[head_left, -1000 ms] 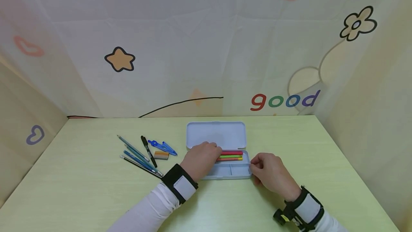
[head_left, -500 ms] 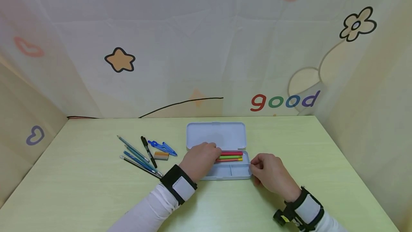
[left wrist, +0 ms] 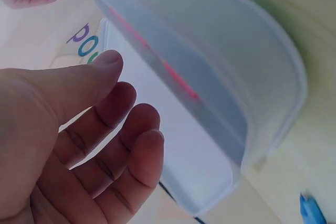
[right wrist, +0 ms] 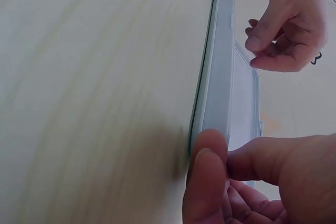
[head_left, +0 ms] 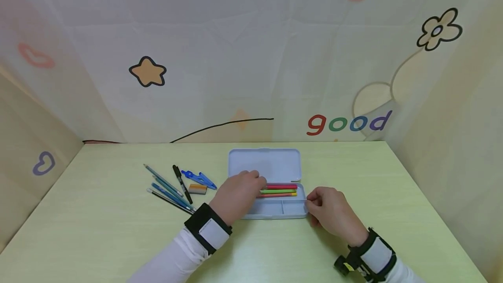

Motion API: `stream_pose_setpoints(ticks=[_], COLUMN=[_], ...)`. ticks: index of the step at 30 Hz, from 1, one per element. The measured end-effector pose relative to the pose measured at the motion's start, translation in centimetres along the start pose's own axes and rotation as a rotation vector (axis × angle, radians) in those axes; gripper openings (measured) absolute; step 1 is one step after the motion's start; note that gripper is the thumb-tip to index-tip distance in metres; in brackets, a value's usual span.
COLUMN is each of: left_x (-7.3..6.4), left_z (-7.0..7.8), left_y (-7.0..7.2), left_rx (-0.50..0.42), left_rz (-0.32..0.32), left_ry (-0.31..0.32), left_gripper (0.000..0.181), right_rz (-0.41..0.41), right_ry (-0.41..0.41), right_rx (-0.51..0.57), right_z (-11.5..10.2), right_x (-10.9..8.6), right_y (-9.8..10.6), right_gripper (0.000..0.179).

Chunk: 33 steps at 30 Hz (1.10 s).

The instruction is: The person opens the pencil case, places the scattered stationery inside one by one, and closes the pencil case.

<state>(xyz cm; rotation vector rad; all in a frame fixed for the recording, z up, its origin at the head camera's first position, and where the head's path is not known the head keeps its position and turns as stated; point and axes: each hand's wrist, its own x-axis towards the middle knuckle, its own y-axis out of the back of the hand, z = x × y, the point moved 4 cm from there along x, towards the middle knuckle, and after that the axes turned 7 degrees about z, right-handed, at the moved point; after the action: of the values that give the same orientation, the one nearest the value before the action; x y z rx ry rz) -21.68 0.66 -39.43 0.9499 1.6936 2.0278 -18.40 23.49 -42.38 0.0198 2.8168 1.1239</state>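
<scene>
A pale blue pencil case [head_left: 294,208] lies on the table with its lid [head_left: 264,160] folded back. In its rear compartment are a red pencil [head_left: 283,186], a green one [head_left: 280,191] and an orange one with a yellow end [head_left: 277,195]. My left hand [head_left: 239,195] hovers above the left part of the case, hiding that side. Its fingers are loosely bent and hold nothing, as the left wrist view shows. At the front right corner, my right hand [head_left: 334,211] pinches the case's edge between thumb and fingers, seen closely in the right wrist view.
Left of the case lie several blue and black pencils [head_left: 169,191], a black marker [head_left: 182,183], a blue compass [head_left: 199,179] and an orange and grey eraser [head_left: 198,189]. A printed curtain [head_left: 204,56] stands behind the table [head_left: 118,230].
My left hand has drawn a little to the left, away from the pencils, so more of their length shows. The right hand stays at the case's corner.
</scene>
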Motion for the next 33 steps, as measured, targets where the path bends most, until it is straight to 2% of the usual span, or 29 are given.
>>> stream_pose_setpoints(ticks=[6, 11, 21, 28, 33], left_x=[-1.1, -2.4, -5.1, -6.8, -8.1], left_z=[-0.6, -1.5, -3.5, -5.0, -6.1], left_y=[1.5, 2.8, 5.6, 6.4, 6.7], left_rx=[0.015, -0.005, -0.05, -0.046, -0.044], left_rz=[0.061, 0.094, 0.215, 0.222, 0.226], left_ry=[-0.014, 0.014, 0.042, 0.101, 0.112], left_gripper=[0.018, 0.02, 0.02, 0.021, 0.023], right_rz=[-0.001, -0.005, -0.002, -0.005, -0.006], right_ry=[-0.001, 0.001, 0.014, 0.001, -0.005], right_rx=[-0.004, 0.003, 0.009, 0.005, 0.008], right_z=[0.1, 0.1, 0.0, 0.0, -0.1], right_x=[0.1, 0.1, 0.1, 0.0, -0.1], right_y=[0.0, -0.1, -0.2, -0.1, 0.0], right_gripper=[0.007, 0.006, 0.006, 0.007, 0.007])
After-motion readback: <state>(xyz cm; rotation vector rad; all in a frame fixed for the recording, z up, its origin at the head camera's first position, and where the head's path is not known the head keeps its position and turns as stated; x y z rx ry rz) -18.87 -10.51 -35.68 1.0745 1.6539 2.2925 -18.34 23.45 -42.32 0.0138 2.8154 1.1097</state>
